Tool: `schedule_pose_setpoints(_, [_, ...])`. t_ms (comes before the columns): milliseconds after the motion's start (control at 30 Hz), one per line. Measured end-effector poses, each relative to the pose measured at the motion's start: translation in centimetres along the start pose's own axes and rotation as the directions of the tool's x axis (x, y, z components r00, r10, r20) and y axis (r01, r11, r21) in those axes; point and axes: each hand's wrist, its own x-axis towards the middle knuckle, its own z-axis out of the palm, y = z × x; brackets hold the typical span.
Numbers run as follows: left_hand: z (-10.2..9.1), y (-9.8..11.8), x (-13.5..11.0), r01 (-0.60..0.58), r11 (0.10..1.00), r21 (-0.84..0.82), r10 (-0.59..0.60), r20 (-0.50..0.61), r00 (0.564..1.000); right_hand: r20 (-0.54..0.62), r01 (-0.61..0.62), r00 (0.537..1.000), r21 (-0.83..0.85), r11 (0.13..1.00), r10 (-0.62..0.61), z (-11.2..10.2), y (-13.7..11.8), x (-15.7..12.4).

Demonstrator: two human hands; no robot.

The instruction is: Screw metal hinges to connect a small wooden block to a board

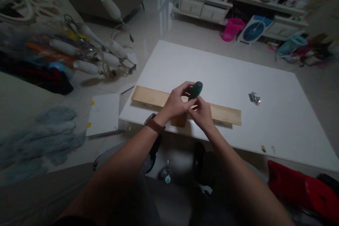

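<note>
A long pale wooden board lies across the near part of a white table. A short wooden block stands under its middle at the table's front edge. My left hand, with a brown watch strap on the wrist, is curled round the green handle of a screwdriver that stands upright on the board. My right hand is closed low on the tool, pinching near its shaft just above the wood. The tip is hidden by my fingers.
A small pile of metal brackets lies on the table to the right. A white panel lies on the floor at left. White-handled tools clutter the far left. A red object sits near right. A pink basket and a fan stand beyond.
</note>
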Motion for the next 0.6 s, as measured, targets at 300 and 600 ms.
schedule_pose_setpoints(300, [0.03,0.24,-0.66,-0.050,0.998,0.030,0.050,0.011,0.999,-0.063,-0.014,0.998,-0.008,1.000,0.014,-0.19,-0.45,-0.42])
schedule_pose_setpoints(600, [0.04,0.30,-0.14,-0.038,0.997,0.065,0.038,0.005,0.999,-0.007,-0.006,1.000,0.037,0.999,0.006,-0.14,-0.02,-0.23])
